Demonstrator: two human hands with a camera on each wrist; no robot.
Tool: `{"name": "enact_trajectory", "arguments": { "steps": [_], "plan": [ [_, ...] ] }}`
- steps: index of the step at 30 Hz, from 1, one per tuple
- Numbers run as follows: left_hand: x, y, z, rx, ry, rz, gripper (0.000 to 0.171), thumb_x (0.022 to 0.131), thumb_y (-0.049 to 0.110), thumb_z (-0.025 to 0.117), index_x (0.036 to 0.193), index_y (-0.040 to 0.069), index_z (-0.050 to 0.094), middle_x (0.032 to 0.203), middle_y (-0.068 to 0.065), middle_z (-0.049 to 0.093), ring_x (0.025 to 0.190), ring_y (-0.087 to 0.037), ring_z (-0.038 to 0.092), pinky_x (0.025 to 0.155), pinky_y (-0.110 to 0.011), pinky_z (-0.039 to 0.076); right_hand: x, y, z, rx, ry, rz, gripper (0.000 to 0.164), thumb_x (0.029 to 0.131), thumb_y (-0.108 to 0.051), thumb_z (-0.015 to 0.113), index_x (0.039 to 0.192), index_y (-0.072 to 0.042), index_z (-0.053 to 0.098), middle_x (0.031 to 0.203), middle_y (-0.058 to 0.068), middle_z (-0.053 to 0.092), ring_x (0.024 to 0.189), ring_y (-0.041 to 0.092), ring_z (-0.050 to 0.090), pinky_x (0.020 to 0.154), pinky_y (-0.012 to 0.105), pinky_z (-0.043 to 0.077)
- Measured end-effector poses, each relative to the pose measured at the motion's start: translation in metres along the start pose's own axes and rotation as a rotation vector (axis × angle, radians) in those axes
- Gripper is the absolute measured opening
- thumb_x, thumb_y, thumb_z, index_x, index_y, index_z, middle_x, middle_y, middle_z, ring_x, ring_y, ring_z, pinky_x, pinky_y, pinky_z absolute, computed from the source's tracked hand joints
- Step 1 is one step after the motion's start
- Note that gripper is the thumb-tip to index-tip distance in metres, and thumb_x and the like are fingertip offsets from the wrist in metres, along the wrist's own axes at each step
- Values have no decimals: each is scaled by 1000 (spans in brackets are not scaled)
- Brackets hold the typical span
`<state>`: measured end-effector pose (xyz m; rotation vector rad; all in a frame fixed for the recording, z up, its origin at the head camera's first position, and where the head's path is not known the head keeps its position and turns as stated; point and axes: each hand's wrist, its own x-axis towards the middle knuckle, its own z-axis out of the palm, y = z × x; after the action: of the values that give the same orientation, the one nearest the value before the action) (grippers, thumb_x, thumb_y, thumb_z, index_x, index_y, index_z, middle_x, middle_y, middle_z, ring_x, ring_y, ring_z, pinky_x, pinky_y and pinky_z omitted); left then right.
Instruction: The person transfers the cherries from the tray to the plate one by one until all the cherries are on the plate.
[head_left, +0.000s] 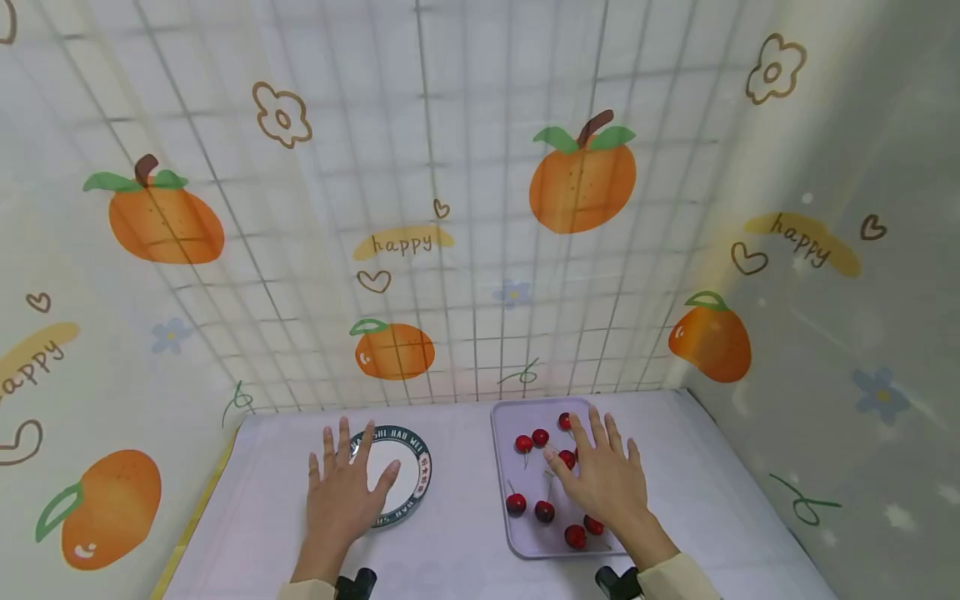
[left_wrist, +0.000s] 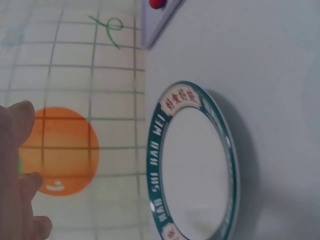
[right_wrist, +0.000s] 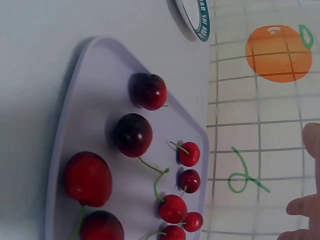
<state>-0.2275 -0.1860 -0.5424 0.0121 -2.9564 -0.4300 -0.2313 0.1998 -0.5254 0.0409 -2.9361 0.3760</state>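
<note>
My left hand (head_left: pixel 342 492) is held with fingers spread over the left part of a round white plate (head_left: pixel 401 479) with a green lettered rim, and it grips nothing. Below my right hand (head_left: pixel 606 482), also spread and holding nothing, lies a pale purple tray (head_left: pixel 501 475). Several red cherries with green stems sit in the tray, among them a dark cherry (right_wrist: pixel 132 135) and a brighter red cherry (right_wrist: pixel 88 179). The right hand hides part of the tray and some cherries. In the left wrist view the plate (left_wrist: pixel 197 170) stands apart from the fingers.
A white table (head_left: pixel 457 533) carries both plate and tray, with a gap between them. Behind and at both sides hangs a curtain (head_left: pixel 465 167) printed with oranges, flowers and hearts. A yellow strip (head_left: pixel 197 517) runs along the table's left edge.
</note>
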Motion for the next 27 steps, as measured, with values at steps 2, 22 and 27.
{"name": "enact_trajectory", "arguments": {
  "steps": [2,22,27],
  "plan": [
    [-2,-5,2,-10,-7,-11,86,101,71,47,169,25,22,175,-18,3,160,-45,-4,129,-73,1,-2,0,2,9,-7,-4,88,100,-68,52,161,-7,41,167,29,29,153,53,25,122,81,17],
    [-16,-65,44,-145,-46,-153,109,94,81,49,168,7,20,172,-28,8,157,-53,7,124,-78,13,-16,5,35,71,-90,2,85,100,-68,54,149,1,53,149,30,53,133,53,52,108,79,43],
    [-18,-77,54,-221,-49,-184,118,89,81,58,166,0,18,172,-30,10,157,-53,12,126,-74,18,-18,5,42,57,-108,5,83,100,-66,56,146,2,55,145,30,56,131,52,55,107,78,45]
  ]
}}
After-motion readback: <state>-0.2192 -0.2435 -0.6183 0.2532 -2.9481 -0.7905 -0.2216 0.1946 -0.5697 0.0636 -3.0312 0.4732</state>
